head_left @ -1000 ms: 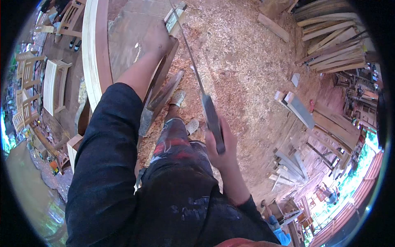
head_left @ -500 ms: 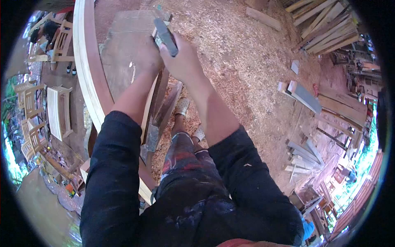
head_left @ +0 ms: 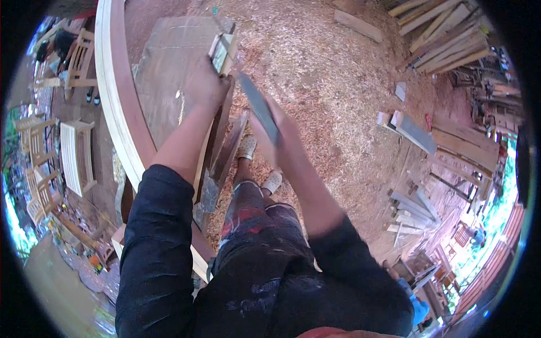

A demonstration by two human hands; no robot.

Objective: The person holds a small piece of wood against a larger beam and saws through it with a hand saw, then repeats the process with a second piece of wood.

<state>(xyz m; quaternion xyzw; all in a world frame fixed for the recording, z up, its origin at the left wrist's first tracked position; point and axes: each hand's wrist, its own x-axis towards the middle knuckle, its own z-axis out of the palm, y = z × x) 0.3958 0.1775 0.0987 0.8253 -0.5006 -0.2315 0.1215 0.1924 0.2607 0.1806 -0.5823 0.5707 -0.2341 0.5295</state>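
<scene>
In my right hand (head_left: 286,134) is a long, flat, dark grey bar (head_left: 259,107), gripped near its lower end and tilted up to the left; its exact kind I cannot make out. My left hand (head_left: 205,85) is closed at the lower end of a short pale block (head_left: 222,53) with a light, shiny face. The block sits at the right edge of a brown wooden board (head_left: 169,48). A gap separates the bar from the block. Under my left wrist, dark timber pieces (head_left: 225,146) slant down toward my legs.
A long pale and reddish beam (head_left: 115,84) runs along my left. Wood shavings (head_left: 321,79) cover the ground. Stacked planks (head_left: 451,39) lie at upper right, more boards (head_left: 414,132) at right. Slatted wooden furniture (head_left: 78,158) stands at far left, with a person (head_left: 62,48) near it.
My right hand has moved down and to the right with the grey bar, away from the block. The pale block now shows more fully beside my left hand, which has stayed near the board's edge.
</scene>
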